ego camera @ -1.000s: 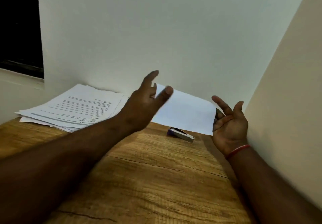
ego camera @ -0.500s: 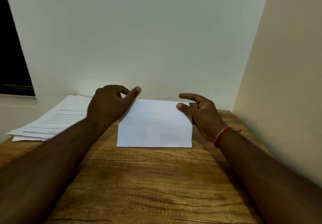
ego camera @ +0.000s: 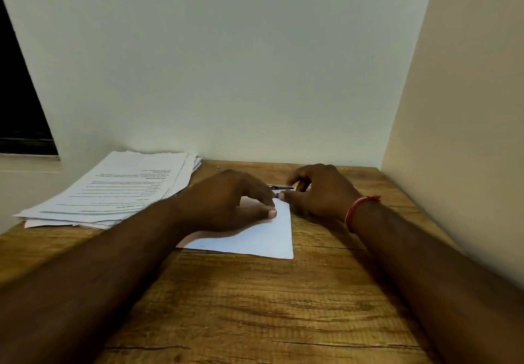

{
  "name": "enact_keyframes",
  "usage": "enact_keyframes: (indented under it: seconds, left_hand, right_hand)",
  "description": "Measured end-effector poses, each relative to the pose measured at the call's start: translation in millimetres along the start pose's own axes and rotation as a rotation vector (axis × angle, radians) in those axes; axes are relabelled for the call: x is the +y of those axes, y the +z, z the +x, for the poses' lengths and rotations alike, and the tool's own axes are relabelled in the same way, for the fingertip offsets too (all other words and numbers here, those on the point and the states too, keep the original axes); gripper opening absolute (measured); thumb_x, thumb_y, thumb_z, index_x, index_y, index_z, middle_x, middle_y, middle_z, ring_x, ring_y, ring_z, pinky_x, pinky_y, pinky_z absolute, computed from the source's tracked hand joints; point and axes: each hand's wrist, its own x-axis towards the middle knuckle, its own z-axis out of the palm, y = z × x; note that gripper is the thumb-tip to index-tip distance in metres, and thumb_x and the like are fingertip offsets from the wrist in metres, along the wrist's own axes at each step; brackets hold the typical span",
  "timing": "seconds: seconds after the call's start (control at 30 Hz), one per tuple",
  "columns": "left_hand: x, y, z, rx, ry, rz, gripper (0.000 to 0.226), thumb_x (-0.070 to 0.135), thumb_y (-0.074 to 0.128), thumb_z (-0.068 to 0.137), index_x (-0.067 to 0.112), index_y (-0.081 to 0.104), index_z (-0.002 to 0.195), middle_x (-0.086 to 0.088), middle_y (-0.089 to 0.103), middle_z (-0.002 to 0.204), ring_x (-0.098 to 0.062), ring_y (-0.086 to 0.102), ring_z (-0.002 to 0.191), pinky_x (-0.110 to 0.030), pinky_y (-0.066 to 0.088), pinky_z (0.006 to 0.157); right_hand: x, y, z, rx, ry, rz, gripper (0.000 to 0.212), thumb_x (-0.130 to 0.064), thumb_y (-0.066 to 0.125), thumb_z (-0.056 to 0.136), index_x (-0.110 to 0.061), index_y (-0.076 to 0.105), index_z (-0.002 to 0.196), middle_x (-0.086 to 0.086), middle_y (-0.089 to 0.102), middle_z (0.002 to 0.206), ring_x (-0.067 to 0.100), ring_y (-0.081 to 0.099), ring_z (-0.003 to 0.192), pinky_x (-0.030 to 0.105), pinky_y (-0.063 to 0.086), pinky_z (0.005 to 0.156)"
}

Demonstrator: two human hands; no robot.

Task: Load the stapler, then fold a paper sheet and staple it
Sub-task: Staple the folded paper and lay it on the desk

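White paper (ego camera: pixel 255 239) lies on the wooden table (ego camera: pixel 255 307); our left hand (ego camera: pixel 226 202) presses it with relaxed fingers (ego camera: pixel 262 192), and our right hand (ego camera: pixel 320 191) pinches the stapler (ego camera: pixel 279 187) just behind.

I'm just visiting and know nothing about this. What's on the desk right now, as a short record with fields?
Surface: wooden table
Paper sheet: white, flat on the table, mid-desk
Left hand: rests on the paper sheet, thumb and fingers pressing it down
Right hand: thumb and fingers curled round the stapler
Stapler position: just beyond the sheet, mostly hidden
Paper stack: printed pages, far left
Right wrist: red band
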Motion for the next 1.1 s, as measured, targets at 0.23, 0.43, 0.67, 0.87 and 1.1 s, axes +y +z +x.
enact_keyframes:
  seconds: [0.23, 0.43, 0.67, 0.87, 1.1]
  left_hand:
    - [5.3, 11.5, -1.4, -0.324, -0.176, 0.137, 0.076, 0.079, 0.049, 0.102, 0.041, 0.044, 0.168, 0.018, 0.04, 0.176, -0.012, 0.044, 0.158, -0.045, 0.039, 0.131]
    - [2.9, 24.3, -6.0, 0.101, -0.156, -0.001, 0.036, 0.022, 0.068, 0.104, 0.019, 0.072, 0.139, 0.001, 0.073, 0.13, -0.02, 0.068, 0.122, -0.033, 0.057, 0.105]
    - [-7.6, 36.3, -8.0, -0.222, -0.041, 0.112, 0.038, 0.037, 0.054, 0.102, 0.012, 0.074, 0.122, -0.005, 0.071, 0.127, -0.012, 0.059, 0.114, -0.03, 0.048, 0.107]
    - [-22.0, 40.8, -3.0, -0.325, -0.33, 0.243, 0.103, 0.082, 0.027, 0.1, 0.021, 0.0, 0.179, -0.009, -0.003, 0.187, -0.029, -0.004, 0.174, -0.05, 0.007, 0.141]
    - [-12.2, 29.5, 1.2, -0.375, -0.613, 0.326, 0.109, 0.082, 0.023, 0.106, 0.004, -0.011, 0.175, -0.02, -0.018, 0.184, -0.034, -0.017, 0.172, -0.05, -0.003, 0.14]
  right_hand:
    - [-18.1, 1.6, -4.2, 0.203, -0.138, -0.075, 0.036, -0.055, 0.076, 0.097, -0.032, 0.077, 0.125, -0.015, 0.077, 0.115, 0.005, 0.067, 0.103, 0.027, 0.053, 0.088]
    - [-70.1, 26.6, -38.6, -0.111, -0.275, 0.181, 0.075, -0.074, 0.047, 0.104, -0.035, 0.038, 0.167, -0.007, 0.045, 0.17, 0.012, 0.043, 0.152, 0.039, 0.039, 0.123]
    - [-71.8, 42.9, -43.1, -0.455, -0.195, 0.076, 0.096, -0.082, 0.028, 0.103, -0.028, -0.003, 0.176, -0.007, 0.005, 0.184, 0.011, 0.007, 0.169, 0.031, 0.011, 0.134]
    - [-68.4, 39.4, -39.0, -0.453, -0.155, -0.027, 0.096, -0.085, 0.019, 0.101, -0.027, -0.001, 0.175, -0.007, 0.004, 0.184, 0.013, 0.006, 0.17, 0.027, 0.003, 0.128]
    - [-56.4, 36.6, -30.2, -0.479, -0.056, -0.236, 0.109, -0.091, 0.007, 0.094, -0.019, 0.0, 0.176, 0.0, 0.0, 0.185, 0.017, 0.0, 0.17, 0.039, 0.001, 0.137]
